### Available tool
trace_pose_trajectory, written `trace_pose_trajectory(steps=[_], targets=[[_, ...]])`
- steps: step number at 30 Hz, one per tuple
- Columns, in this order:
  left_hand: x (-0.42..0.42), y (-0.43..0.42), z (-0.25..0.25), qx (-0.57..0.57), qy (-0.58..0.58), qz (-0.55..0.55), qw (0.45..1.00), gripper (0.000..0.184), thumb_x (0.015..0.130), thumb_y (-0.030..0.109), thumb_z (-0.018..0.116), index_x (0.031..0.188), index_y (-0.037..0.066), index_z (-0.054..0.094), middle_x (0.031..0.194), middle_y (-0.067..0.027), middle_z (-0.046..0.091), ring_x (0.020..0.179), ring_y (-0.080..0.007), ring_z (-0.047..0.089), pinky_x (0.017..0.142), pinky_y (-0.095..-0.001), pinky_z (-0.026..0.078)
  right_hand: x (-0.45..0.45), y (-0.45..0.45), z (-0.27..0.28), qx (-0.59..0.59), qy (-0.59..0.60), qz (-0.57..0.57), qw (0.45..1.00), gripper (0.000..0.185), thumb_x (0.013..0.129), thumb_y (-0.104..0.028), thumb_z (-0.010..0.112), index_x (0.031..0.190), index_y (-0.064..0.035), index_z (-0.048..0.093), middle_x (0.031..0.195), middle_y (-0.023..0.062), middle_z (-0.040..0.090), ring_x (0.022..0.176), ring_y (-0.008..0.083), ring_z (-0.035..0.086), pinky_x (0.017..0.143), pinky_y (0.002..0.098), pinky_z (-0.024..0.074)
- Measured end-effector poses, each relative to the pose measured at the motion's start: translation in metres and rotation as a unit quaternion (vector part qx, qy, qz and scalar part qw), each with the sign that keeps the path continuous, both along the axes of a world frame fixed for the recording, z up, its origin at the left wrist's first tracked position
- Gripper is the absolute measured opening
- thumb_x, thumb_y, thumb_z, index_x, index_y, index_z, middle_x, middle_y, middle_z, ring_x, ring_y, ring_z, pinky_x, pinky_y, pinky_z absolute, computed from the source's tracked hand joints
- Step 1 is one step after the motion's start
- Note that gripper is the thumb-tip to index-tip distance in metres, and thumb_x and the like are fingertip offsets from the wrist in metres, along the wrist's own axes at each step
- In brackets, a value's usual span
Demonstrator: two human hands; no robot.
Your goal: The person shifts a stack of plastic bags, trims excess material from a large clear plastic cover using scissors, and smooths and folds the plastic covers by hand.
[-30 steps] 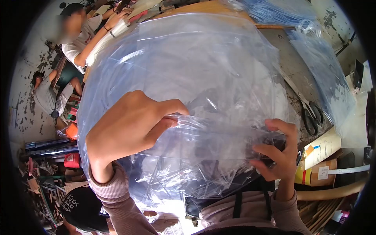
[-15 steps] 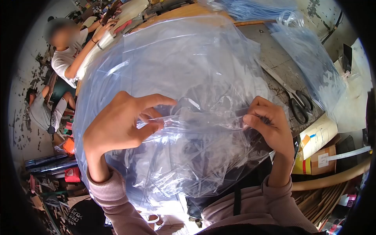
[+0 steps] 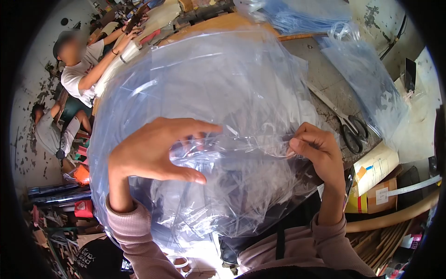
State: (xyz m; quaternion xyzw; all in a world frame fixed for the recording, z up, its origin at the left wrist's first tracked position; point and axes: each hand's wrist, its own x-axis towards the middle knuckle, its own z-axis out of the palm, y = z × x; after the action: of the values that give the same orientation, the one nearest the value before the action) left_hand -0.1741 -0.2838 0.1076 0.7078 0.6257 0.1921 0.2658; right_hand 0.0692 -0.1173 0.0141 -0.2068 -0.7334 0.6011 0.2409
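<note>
A large heap of clear plastic sheeting point(image 3: 209, 83) spreads in front of me and hangs over the near edge. Across its middle runs a gathered fold of the sheeting. My right hand point(image 3: 316, 149) pinches the right end of that fold between thumb and fingers. Over the fold's left part is my left hand point(image 3: 155, 149), its thumb and index finger spread wide apart. The other fingers of that hand are partly hidden behind the plastic and touch or hover by it; I cannot tell which.
Scissors with black handles point(image 3: 350, 128) lie right of the sheeting. Flat plastic pieces point(image 3: 371, 88) lie beyond them, and a bluish stack point(image 3: 302, 16) sits at the back. A cardboard box point(image 3: 383, 195) stands lower right. Another person point(image 3: 81, 69) works at the far left.
My left hand has opened: thumb and index finger, closer together before, are now wide apart, and the thumb has moved down off the fold. My right hand keeps its pinch, slightly lower.
</note>
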Motion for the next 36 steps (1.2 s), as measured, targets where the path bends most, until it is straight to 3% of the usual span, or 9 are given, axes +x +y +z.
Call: trace_pose_trajectory(steps=[6, 10, 17, 19, 22, 24, 26, 29, 36], targets=[[0.012, -0.008, 0.010, -0.090, 0.133, 0.020, 0.987, 0.069, 0.066, 0.032, 0.079, 0.128, 0.014, 0.053, 0.089, -0.0062, 0.056, 0.082, -0.0241, 0.057, 0.071, -0.0346, 0.044, 0.009, -0.011, 0.001, 0.096, 0.017, -0.019, 0.995, 0.015, 0.081, -0.012, 0.064, 0.074, 0.0006, 0.068, 0.072, 0.0057, 0.056, 0.062, 0.0146, 0.053, 0.056, 0.0254, 0.0383], [0.008, -0.024, 0.018, -0.084, 0.159, 0.026, 0.983, 0.079, 0.066, 0.031, 0.079, 0.135, 0.013, 0.045, 0.090, -0.0090, 0.055, 0.084, -0.0255, 0.057, 0.078, -0.0321, 0.045, 0.024, -0.060, -0.005, 0.307, 0.066, -0.078, 0.946, 0.003, 0.079, -0.012, 0.066, 0.079, -0.0088, 0.067, 0.074, 0.0064, 0.058, 0.059, 0.0224, 0.056, 0.054, 0.0306, 0.0446], [0.057, -0.038, 0.038, -0.031, 0.192, -0.029, 0.981, 0.079, 0.074, 0.049, 0.066, 0.136, 0.009, 0.040, 0.125, -0.0228, 0.049, 0.112, -0.0353, 0.052, 0.095, -0.0427, 0.040, 0.006, -0.165, -0.013, 0.376, 0.088, 0.201, 0.900, 0.029, 0.086, -0.022, 0.060, 0.111, -0.0086, 0.061, 0.125, 0.0132, 0.053, 0.104, 0.0263, 0.056, 0.085, 0.0362, 0.0459], [0.086, -0.027, 0.016, -0.023, 0.233, -0.025, 0.972, 0.076, 0.075, 0.047, 0.065, 0.136, 0.010, 0.040, 0.131, -0.0241, 0.045, 0.118, -0.0355, 0.047, 0.097, -0.0454, 0.039, 0.001, -0.166, -0.009, 0.403, 0.123, 0.337, 0.842, 0.058, 0.063, -0.046, 0.068, 0.111, -0.0153, 0.057, 0.141, 0.0265, 0.030, 0.131, 0.0407, 0.031, 0.109, 0.0481, 0.0251], [0.106, -0.009, -0.026, 0.021, 0.324, -0.018, 0.946, 0.075, 0.078, 0.053, 0.058, 0.140, 0.016, 0.035, 0.144, -0.0215, 0.028, 0.130, -0.0361, 0.034, 0.102, -0.0501, 0.032, 0.004, -0.144, -0.007, 0.290, 0.204, 0.412, 0.839, 0.039, 0.074, -0.035, 0.066, 0.108, -0.0178, 0.059, 0.136, 0.0144, 0.041, 0.128, 0.0311, 0.037, 0.108, 0.0459, 0.0299], [0.104, -0.003, -0.050, 0.065, 0.302, -0.019, 0.951, 0.077, 0.079, 0.055, 0.055, 0.140, 0.013, 0.032, 0.146, -0.0221, 0.024, 0.135, -0.0348, 0.026, 0.104, -0.0545, 0.026, 0.013, -0.114, -0.004, 0.146, 0.207, 0.372, 0.893, 0.041, 0.080, -0.025, 0.067, 0.118, -0.0139, 0.058, 0.124, 0.0150, 0.049, 0.111, 0.0287, 0.052, 0.091, 0.0374, 0.0451], [0.103, -0.004, -0.049, 0.063, 0.299, -0.015, 0.952, 0.078, 0.080, 0.055, 0.055, 0.140, 0.011, 0.032, 0.146, -0.0220, 0.024, 0.135, -0.0346, 0.027, 0.104, -0.0541, 0.026, 0.021, -0.078, -0.002, 0.281, 0.074, 0.120, 0.949, 0.049, 0.075, -0.024, 0.072, 0.119, -0.0080, 0.056, 0.126, 0.0179, 0.046, 0.114, 0.0340, 0.047, 0.090, 0.0420, 0.0433], [0.102, -0.004, -0.047, 0.061, 0.300, -0.014, 0.952, 0.079, 0.080, 0.056, 0.054, 0.139, 0.007, 0.033, 0.145, -0.0216, 0.025, 0.134, -0.0338, 0.028, 0.105, -0.0534, 0.025, 0.006, -0.031, 0.002, 0.369, -0.037, -0.205, 0.906, 0.060, 0.072, -0.027, 0.074, 0.121, -0.0012, 0.052, 0.114, 0.0175, 0.049, 0.107, 0.0346, 0.047, 0.087, 0.0414, 0.0414], [0.101, -0.001, -0.045, 0.061, 0.289, -0.006, 0.955, 0.082, 0.077, 0.059, 0.057, 0.138, 0.008, 0.035, 0.145, -0.0177, 0.028, 0.131, -0.0306, 0.032, 0.104, -0.0493, 0.026, -0.009, -0.026, -0.017, 0.391, -0.071, -0.186, 0.899, 0.068, 0.070, -0.028, 0.076, 0.126, 0.0000, 0.049, 0.112, 0.0147, 0.048, 0.094, 0.0289, 0.045, 0.080, 0.0404, 0.0360]])
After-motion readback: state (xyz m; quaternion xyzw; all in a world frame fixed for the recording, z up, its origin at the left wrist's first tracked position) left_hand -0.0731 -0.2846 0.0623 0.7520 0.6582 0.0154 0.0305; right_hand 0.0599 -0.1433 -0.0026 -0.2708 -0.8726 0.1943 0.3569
